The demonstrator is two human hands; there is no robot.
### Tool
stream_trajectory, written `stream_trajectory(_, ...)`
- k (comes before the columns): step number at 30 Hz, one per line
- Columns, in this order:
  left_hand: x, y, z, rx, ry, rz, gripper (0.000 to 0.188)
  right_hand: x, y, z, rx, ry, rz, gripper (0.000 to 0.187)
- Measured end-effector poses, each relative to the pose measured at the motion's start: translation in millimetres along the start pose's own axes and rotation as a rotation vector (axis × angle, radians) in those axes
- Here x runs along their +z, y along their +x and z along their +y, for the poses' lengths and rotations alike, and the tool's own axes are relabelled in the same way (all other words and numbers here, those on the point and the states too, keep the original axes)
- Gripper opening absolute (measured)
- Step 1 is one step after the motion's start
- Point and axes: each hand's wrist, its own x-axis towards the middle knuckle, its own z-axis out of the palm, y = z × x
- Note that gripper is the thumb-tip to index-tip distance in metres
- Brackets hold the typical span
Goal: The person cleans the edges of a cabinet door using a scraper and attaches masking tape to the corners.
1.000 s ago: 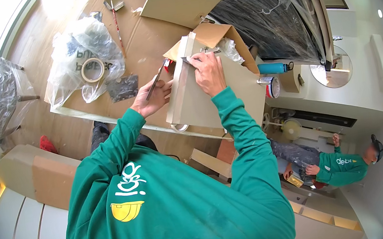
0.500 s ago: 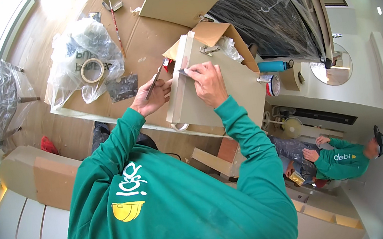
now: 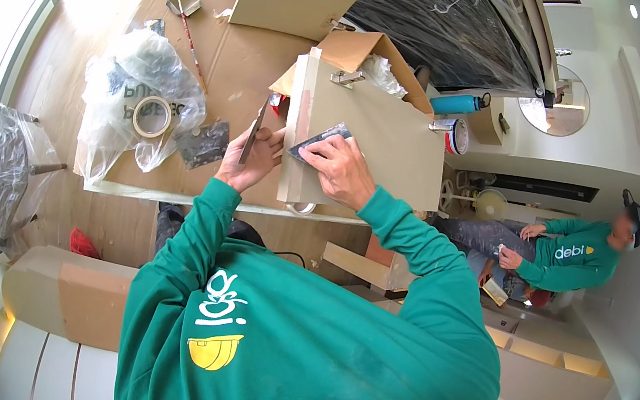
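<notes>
A beige cabinet panel [image 3: 393,136] lies before me, its long pale edge [image 3: 300,113] turned toward my left. My right hand [image 3: 344,170] grips a dark flat putty scraper [image 3: 320,139], its blade slanting across the panel beside that edge. To the left of the edge, my left hand [image 3: 251,164] holds a second thin putty scraper [image 3: 255,133], tilted up and apart from the panel. Under the panel's near end part of a tape roll [image 3: 302,209] shows. A metal hinge [image 3: 347,78] sits at the far end.
Cardboard [image 3: 234,56] covers the worktop, bearing a plastic bag [image 3: 106,107], a tape roll [image 3: 135,121], a dark flat plate [image 3: 204,144] and a red-handled brush [image 3: 192,46]. A blue bottle [image 3: 458,104] and a can [image 3: 455,137] stand right. A co-worker [image 3: 568,251] sits farther right.
My right hand has come slightly nearer, and its scraper has turned from edge-on to showing its broad face. The scraper in my left hand has tilted a little. The co-worker's hands have shifted.
</notes>
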Motion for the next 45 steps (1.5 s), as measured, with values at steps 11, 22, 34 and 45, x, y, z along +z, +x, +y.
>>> stream_trajectory(11, 37, -18, 40, 0.233, 0.104, 0.392, 0.042, -63, 36, 13, 0.030, 0.178, 0.425, 0.055)
stream_trajectory(22, 146, -17, 13, 0.387, 0.375, 0.288, 0.037, -66, 39, -14, -0.247, -0.002, 0.521, 0.048)
stream_trajectory(34, 160, -18, 20, 0.513, 0.843, 0.370, 0.027, -116, 48, -5, -0.239, -0.223, 0.211, 0.035)
stream_trajectory(45, 24, 7, 63, 0.379, 0.114, 0.483, 0.039, -33, 55, 75, 0.253, 0.098, 0.163, 0.037)
